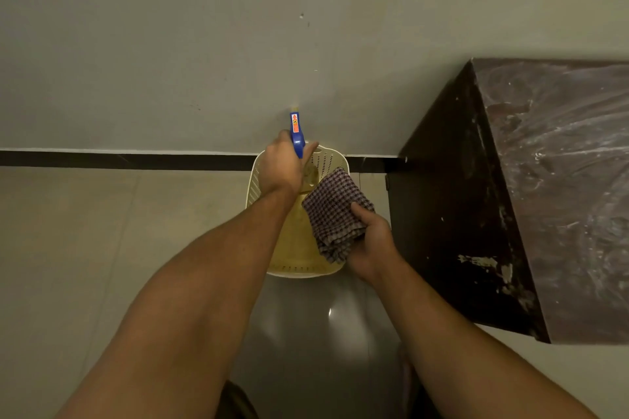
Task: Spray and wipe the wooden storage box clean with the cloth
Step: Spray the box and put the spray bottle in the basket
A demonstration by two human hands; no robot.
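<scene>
Step in hand: pick-up of the tools, judged from their position. Neither spraying nor wiping appears to have begun.

Your left hand (pixel 280 163) grips the spray bottle (pixel 297 138) just below its blue trigger head, with the fingers (pixel 311 148) clenched round the neck. The nozzle points at the wall (pixel 204 44), away from the work. The bottle's lower part hangs over the cream perforated basket (pixel 306 271); you cannot tell from this view whether it has cleared the basket.

Your right hand (pixel 372 245) grasps the checked cloth (pixel 335 214), bunched, above the basket's right side. The basket rests on a glossy grey surface (pixel 323 333) near the black skirting (pixel 119 160).

The wooden storage box (pixel 561 180) stands to your right, just beside the basket and against the wall. Its dark top carries pale dust and white smears; its near corner shows chipped patches.

Next move, as a judgement:
1. Lift both tools free of the basket.
2. Turn towards the box and swing the nozzle round to face the dusty top.
3. Place a finger on the trigger; whether one rests there now cannot be told.
4. Hold the cloth clear of the spray path.
5. Spray, then wipe the top before the sides.
</scene>
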